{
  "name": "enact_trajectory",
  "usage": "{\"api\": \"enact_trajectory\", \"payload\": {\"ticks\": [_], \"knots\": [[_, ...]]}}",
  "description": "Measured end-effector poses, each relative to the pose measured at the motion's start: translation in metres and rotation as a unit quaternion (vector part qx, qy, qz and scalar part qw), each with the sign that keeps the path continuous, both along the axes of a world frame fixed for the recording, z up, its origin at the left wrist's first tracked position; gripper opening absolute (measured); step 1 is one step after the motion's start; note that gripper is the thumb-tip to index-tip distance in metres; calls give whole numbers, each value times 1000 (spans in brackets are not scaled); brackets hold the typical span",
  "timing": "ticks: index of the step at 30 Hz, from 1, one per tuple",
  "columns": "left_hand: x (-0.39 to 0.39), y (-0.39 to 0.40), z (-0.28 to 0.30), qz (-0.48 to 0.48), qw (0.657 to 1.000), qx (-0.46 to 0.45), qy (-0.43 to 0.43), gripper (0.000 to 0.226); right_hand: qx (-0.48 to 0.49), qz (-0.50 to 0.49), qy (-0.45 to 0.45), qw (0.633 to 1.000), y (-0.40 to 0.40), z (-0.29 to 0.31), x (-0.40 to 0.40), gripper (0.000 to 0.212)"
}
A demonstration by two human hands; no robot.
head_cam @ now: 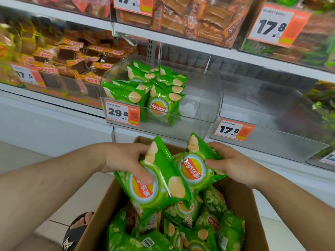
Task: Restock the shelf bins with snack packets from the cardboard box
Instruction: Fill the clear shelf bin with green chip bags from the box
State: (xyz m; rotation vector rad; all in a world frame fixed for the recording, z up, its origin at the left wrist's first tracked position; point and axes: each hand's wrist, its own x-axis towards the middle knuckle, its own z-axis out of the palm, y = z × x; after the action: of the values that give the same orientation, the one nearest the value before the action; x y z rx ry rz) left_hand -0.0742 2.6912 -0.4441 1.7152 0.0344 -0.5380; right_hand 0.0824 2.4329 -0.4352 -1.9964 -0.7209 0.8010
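- Head view: our left hand [125,161] grips a green chip packet [157,185], thumb pressed across its front, fingers curled behind.
- Our right hand [233,165] grips a second green packet [194,169], thumb on the front, fingers behind its right edge.
- Both packets are held just above the open cardboard box [243,201], their inner edges overlapping.
- More green packets [204,227] lie loose inside the box.
- The clear shelf bin [201,105] stands above and beyond our hands, with green packets [159,91] filling its left side.
- A 29.8 price tag [122,113] is fixed on the bin's front.
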Motion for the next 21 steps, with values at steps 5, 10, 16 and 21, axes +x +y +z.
{"api": "enact_trajectory", "payload": {"ticks": [5, 10, 16, 21], "knots": [[10, -32, 13, -3, 998, 33, -57, 63, 38, 17, 3, 999, 13, 1, -12, 42], [13, -37, 16, 3, 995, 30, -91, 57, 45, 23, -28, 998, 17, 9, -21, 40], [13, -35, 21, 18, 978, 82, -192, 77, 7, 57, -38, 998, 22, 36, -27, 58], [16, -26, 30, 63, 962, 101, -247, 80, -107, 76, -245, 961, 42, 76, -21, 37]]}}
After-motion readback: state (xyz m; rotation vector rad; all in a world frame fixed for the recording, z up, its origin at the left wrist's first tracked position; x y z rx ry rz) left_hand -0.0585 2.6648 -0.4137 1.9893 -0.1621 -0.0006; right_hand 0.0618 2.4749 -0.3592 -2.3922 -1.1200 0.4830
